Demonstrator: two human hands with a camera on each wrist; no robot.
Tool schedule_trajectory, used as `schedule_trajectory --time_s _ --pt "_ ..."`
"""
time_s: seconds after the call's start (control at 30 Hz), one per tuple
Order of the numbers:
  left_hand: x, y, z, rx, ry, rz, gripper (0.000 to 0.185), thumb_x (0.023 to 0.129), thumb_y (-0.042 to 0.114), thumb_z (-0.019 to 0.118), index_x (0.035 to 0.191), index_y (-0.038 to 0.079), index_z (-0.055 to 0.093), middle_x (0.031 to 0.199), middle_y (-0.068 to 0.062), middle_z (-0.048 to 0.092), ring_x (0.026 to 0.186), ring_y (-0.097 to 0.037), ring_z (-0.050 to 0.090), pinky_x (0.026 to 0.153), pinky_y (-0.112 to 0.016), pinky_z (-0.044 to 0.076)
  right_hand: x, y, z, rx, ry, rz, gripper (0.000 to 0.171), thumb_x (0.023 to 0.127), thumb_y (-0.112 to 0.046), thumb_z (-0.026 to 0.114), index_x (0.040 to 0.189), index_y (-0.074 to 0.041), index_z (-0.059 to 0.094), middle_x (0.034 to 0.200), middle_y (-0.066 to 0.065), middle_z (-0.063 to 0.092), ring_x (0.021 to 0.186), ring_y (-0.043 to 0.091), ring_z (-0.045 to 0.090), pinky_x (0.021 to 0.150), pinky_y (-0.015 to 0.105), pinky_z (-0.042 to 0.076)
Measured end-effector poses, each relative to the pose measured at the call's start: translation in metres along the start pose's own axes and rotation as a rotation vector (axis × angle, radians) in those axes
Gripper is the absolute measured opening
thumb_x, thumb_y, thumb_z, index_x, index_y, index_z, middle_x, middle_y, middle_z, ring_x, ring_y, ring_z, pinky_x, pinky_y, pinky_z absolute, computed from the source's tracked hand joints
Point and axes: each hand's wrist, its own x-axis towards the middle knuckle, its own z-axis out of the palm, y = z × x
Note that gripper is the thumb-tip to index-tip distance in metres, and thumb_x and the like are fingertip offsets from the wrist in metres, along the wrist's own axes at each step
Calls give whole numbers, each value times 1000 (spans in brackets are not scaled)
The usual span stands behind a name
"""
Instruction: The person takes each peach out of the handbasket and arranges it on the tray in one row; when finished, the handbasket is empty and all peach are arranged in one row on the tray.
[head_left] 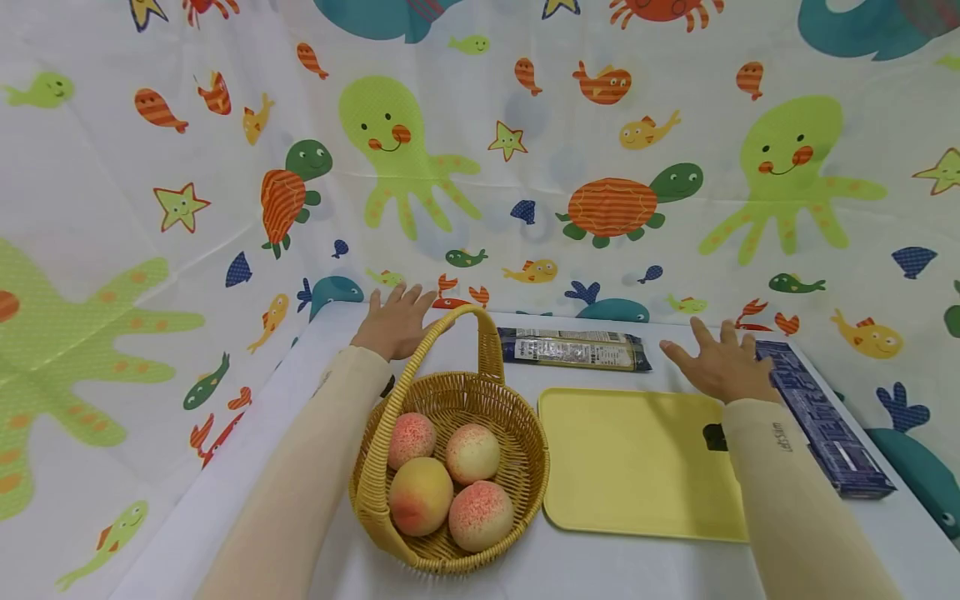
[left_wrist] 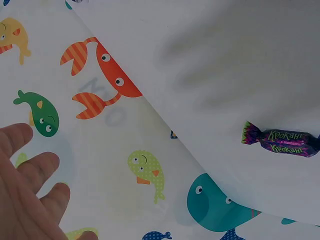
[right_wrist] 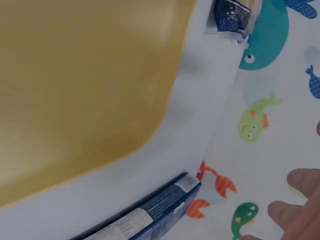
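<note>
My left hand [head_left: 397,321] is held out with its fingers spread, beyond the wicker basket [head_left: 528,417] and holding nothing. Several peaches [head_left: 422,496] lie in the basket, whose tall handle arches up beside my left forearm. In the left wrist view, a purple wrapped candy [left_wrist: 287,141] lies on the white table; the basket and arm hide it from the head view. My right hand [head_left: 722,365], also empty with fingers spread, is over the far right of the table. It is between a yellow tray [head_left: 637,467] and a long dark blue box [head_left: 825,417].
A long, shiny dark packet [head_left: 573,348] with a printed label lies behind the tray. A white curtain [head_left: 465,150] printed with sea animals rises at the back and left edges of the white table [head_left: 600,571].
</note>
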Motion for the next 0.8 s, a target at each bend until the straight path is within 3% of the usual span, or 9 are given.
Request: schedule_trajectory --time_s 0.17,0.4,0.57,0.8 --pt "2 0 1 -11 -21 -14 82 105 68 32 166 14 26 172 -18 21 159 -42 11 123 -71 3 3 -2 4 2 -17 -11 108 95 -85 24 166 -7 3 160 46 -9 140 75 -6 104 90 6" --pt "-2 -2 0 -135 -96 -9 84 105 68 34 166 12 27 169 -21 27 156 -42 22 123 -66 21 7 -23 4 24 -38 -105 104 98 -81 30 167 -9 2 163 42 -8 143 72 -6 106 88 6" --pt "-13 -7 -4 -268 -167 3 80 106 64 40 166 13 26 168 -19 31 156 -41 24 123 -62 24 0 -55 5 141 -66 -226 100 101 -71 46 168 -12 2 167 38 -4 148 67 3 110 85 15" --pt "-35 -15 -4 -405 -213 8 69 109 51 42 165 13 28 162 -23 40 148 -45 38 118 -65 33 -27 -102 11 335 -98 -415 92 102 -57 59 169 -16 12 173 22 11 157 49 11 118 76 16"
